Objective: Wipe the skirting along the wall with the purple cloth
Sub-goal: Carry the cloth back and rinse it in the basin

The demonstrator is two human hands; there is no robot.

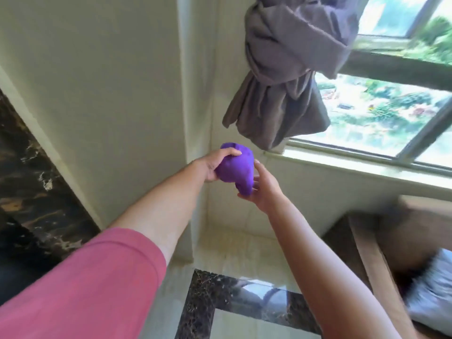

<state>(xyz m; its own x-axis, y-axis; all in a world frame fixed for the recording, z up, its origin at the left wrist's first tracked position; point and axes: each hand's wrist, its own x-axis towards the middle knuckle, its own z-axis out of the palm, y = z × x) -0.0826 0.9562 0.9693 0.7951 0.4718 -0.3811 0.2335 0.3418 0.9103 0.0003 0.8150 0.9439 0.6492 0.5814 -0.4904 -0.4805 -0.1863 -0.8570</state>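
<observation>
Nearest the camera, a pink sleeve (80, 287) covers the left upper arm, and both bare forearms reach forward over a pale glossy floor (244, 255) with a dark marbled inlay strip (208, 292). At lower right a blurred brown piece of furniture (381, 243) with something pale grey on it sits near the wall.

Farther out, both hands meet around the purple cloth (236, 168), held in the air in front of the room corner, well above the floor. The cloth is a vivid violet, soft and bunched into a rounded wad with a small lobe hanging at its lower edge. The left hand (216, 165) grips it from the left, thumb curled over the top. The right hand (263, 189) cups it from below and the right, fingers bent against the fabric.

Behind them, cream walls (110, 81) form the corner, with a dark marbled panel (27, 182) at the left edge. Beyond, a knotted grey curtain (286, 69) hangs above the window sill (354, 167), and the window (381, 111) shows blurred greenery outside.
</observation>
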